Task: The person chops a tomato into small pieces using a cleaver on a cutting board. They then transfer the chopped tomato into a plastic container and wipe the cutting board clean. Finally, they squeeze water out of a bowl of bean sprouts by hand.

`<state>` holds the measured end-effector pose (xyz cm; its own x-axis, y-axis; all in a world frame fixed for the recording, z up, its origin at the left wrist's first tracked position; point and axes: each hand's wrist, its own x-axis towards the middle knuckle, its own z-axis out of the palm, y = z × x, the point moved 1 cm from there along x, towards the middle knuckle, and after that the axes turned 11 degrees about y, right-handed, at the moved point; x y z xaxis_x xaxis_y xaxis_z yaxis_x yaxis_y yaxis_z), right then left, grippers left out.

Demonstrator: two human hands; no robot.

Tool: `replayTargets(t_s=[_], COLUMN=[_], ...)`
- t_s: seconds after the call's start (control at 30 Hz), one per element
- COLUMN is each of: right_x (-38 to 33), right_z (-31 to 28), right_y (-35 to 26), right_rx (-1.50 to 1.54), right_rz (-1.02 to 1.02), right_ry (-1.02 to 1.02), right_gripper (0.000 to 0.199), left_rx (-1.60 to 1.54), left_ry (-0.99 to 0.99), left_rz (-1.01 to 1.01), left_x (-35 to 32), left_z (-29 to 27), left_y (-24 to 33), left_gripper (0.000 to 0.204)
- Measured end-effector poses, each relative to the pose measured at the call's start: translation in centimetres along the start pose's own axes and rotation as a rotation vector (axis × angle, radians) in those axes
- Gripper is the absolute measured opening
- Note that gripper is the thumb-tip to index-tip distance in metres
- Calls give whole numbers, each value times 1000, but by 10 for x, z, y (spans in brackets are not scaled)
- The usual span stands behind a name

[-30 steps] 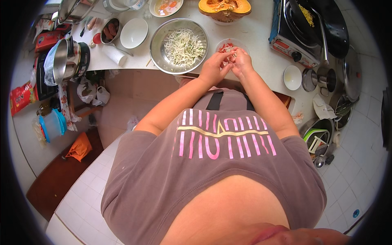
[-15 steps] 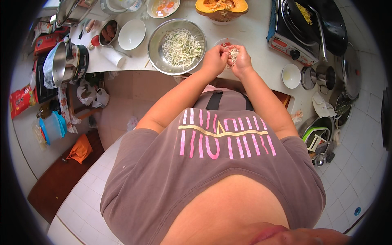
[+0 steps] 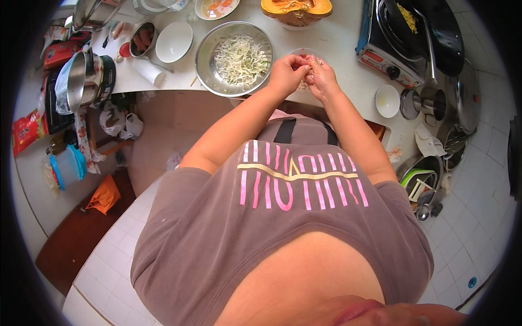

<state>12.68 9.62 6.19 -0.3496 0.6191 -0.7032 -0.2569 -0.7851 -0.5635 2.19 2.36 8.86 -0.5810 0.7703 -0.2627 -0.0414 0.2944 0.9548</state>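
My left hand (image 3: 288,75) and my right hand (image 3: 323,80) meet over a small bowl (image 3: 303,51) near the counter's front edge. The left fingers and thumb are pinched together against the right fingertips. Small pale bits cling to the right hand, whose fingers are curled in. What the fingers hold is too small to make out. Something red and pale bits lie in the bowl, mostly hidden by my hands. Just left stands a wide steel basin (image 3: 204,76) with a heap of bean sprouts (image 3: 239,61).
A cut pumpkin (image 3: 298,15) sits in a bowl beyond my hands. To the right are a gas stove (image 3: 379,64) with a wok (image 3: 443,38), a white bowl (image 3: 387,101) and a small pot (image 3: 434,99). On the left are an empty white bowl (image 3: 174,43) and a paper roll (image 3: 147,73).
My right hand has turned and curled inward, hiding the pale bits that showed on its palm. My left fingers have come over to meet its fingertips. The view has shifted slightly.
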Motion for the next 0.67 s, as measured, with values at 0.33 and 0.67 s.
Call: replayTargets(t_s=[0.33, 0.67], right_x=[-14, 22], right_z=[-1, -13], right_y=[-7, 9], right_rx=[23, 35], right_rz=[65, -356], right_ry=[206, 233], right_gripper=[37, 38], left_rx=[309, 263], left_ry=[-117, 154], left_rz=[223, 213], left_x=[-35, -21], left_z=[-15, -22], left_y=[2, -24], left_gripper=[17, 16])
